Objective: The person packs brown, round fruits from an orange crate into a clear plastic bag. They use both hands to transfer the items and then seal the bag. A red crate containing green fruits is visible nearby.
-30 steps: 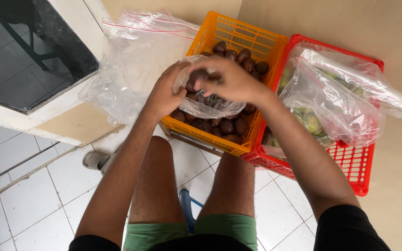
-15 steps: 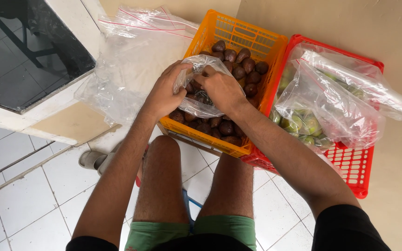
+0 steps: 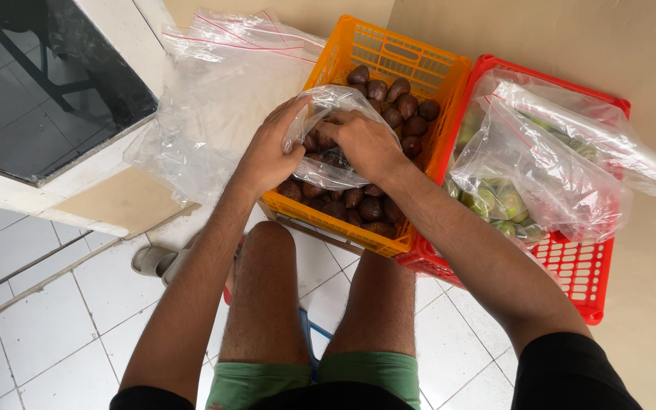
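Clear bag [image 3: 333,171] — between gripping fingers [image 3: 286,121]

Your left hand [image 3: 267,152] is curling its fingers closed in a pinch, thumb uppermost — your right hand [image 3: 366,140] is reaching in palm down, fingers bent and tucked out of sight, both forearms stretching forward above your bare knees

A bag [image 3: 328,163] of fruit sits in the left crate [image 3: 419,61], another crate [image 3: 578,266] right, loose bags [image 3: 214,99] left.
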